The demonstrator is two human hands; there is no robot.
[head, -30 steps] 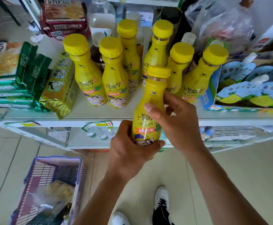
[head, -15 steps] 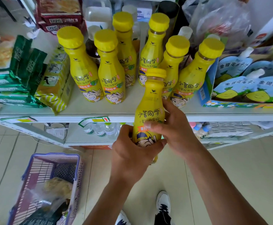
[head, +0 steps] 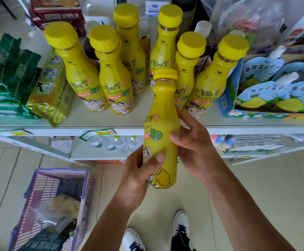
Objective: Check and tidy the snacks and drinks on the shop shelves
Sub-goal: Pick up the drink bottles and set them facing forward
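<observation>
I hold a yellow tea bottle [head: 161, 124] upright in front of the shelf edge [head: 57, 131]. My left hand [head: 138, 176] grips its base, thumb across the label. My right hand [head: 194, 147] wraps the bottle's right side at mid height. Its cartoon label now faces left, with a lime picture toward me. Several matching yellow bottles [head: 111, 77] with yellow caps stand in a cluster on the shelf behind it.
Green and yellow snack packs [head: 44, 91] lie at the shelf's left. A box of blue drink pouches [head: 274, 91] stands at the right. Small water bottles [head: 118, 142] sit on the lower shelf. A purple basket [head: 57, 205] with goods rests on the floor, left of my shoes.
The bottle has dropped lower and turned in my hands, so the label's face moved round to the left. My right hand slid from the upper body down to the bottle's side.
</observation>
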